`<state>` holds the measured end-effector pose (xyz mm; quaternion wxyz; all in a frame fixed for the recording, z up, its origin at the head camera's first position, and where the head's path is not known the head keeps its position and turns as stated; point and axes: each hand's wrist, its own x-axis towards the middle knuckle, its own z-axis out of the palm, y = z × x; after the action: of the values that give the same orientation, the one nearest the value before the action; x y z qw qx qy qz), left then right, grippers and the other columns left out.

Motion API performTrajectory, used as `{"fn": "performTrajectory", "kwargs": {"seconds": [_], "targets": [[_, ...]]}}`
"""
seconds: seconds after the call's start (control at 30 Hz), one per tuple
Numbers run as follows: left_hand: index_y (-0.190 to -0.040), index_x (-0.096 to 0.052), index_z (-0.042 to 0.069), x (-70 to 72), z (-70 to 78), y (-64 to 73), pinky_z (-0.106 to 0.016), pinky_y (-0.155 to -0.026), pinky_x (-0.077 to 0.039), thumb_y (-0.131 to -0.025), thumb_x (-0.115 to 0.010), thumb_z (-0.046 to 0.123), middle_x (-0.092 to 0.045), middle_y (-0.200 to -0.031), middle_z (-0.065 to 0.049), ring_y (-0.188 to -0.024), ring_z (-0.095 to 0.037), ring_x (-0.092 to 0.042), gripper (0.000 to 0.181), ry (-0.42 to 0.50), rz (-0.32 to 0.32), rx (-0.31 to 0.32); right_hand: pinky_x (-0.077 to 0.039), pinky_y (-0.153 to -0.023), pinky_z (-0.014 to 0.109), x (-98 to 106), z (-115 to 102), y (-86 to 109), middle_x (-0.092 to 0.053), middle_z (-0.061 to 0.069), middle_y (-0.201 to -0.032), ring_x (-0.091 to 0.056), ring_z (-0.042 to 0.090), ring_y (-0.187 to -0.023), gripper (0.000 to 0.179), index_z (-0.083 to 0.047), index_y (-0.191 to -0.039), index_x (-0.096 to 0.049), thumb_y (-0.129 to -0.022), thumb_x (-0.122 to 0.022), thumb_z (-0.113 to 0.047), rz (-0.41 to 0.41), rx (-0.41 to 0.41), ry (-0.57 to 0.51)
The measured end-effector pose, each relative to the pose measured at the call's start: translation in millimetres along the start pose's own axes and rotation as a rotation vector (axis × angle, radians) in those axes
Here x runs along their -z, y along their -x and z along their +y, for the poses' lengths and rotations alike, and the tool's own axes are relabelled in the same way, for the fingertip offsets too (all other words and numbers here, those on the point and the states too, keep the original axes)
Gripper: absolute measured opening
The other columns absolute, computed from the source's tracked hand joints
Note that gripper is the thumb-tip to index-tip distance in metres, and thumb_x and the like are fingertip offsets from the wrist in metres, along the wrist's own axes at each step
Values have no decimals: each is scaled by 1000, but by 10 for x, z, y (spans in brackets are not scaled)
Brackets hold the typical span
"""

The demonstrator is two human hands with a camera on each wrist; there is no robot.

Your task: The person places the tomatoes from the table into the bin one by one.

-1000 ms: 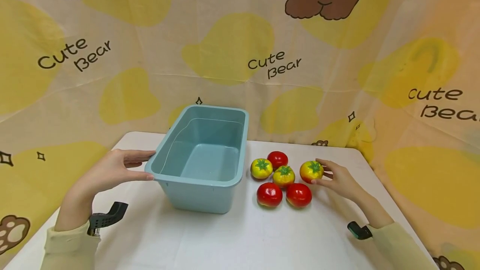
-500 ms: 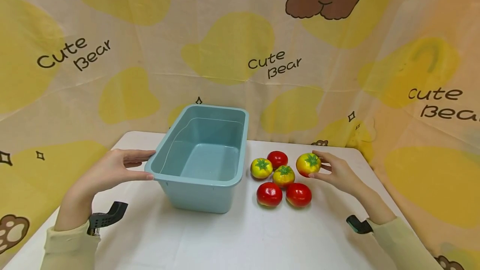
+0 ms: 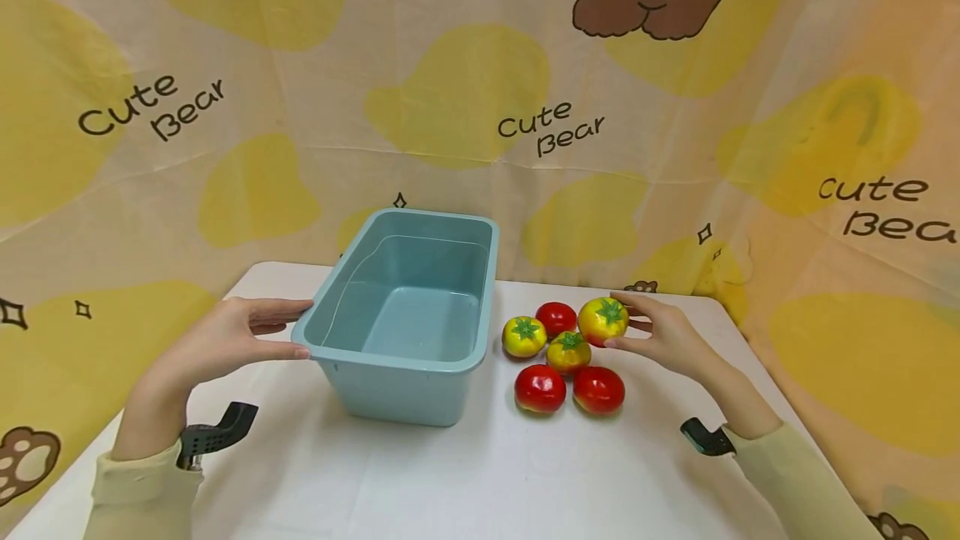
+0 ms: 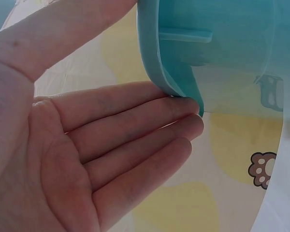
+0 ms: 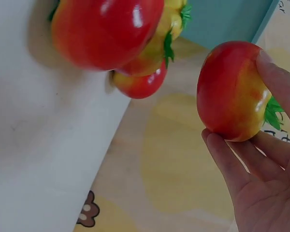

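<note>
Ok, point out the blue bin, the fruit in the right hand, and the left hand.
Blue bin [image 3: 397,398]: head view, on its near outer wall.
Held fruit [image 5: 232,92]: right wrist view, middle of its side.
Left hand [image 3: 213,342]: head view, middle of the hand.

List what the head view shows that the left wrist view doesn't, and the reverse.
Head only: the right hand holding a red-and-yellow fruit, plus five more fruits beside the bin.
Left wrist only: the full palm of the left hand, and a short rib under the bin's rim.
Both: the left hand touching the bin's rim, and the patterned backdrop.
</note>
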<state>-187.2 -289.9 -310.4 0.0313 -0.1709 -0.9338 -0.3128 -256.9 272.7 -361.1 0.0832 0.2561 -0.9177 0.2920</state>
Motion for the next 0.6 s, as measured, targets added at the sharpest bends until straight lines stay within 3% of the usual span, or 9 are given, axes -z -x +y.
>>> {"fn": "performTrajectory", "kwargs": {"seconds": [0.23, 0.47, 0.6], "targets": [[-131, -59, 16, 0, 7, 0, -27, -93, -52, -76, -76, 46, -64, -124, -4, -112, -26, -62, 65, 10, -7, 8, -56, -86, 44, 41, -154, -65, -58, 15, -127, -62, 33, -107, 72, -3, -135, -50, -76, -80, -31, -15, 25, -18], [-129, -60, 15, 3, -15, -11, -14, -90, -50, -75, -77, 44, -65, -123, -4, -109, -18, -64, 64, 2, 5, -14, -56, -87, 41, 83, -312, -151, -58, 11, -129, -61, 30, -108, 72, -7, -136, -51, -76, -80, -34, -32, 57, -52], [-129, -60, 15, 2, -21, -20, -10, -88, -49, -75, -78, 43, -65, -123, -4, -110, -20, -64, 64, 1, 5, -15, -56, -88, 40, 98, -372, -206, -58, 8, -130, -62, 28, -109, 70, -9, -135, -52, -76, -79, -36, -54, 61, -66]]}}
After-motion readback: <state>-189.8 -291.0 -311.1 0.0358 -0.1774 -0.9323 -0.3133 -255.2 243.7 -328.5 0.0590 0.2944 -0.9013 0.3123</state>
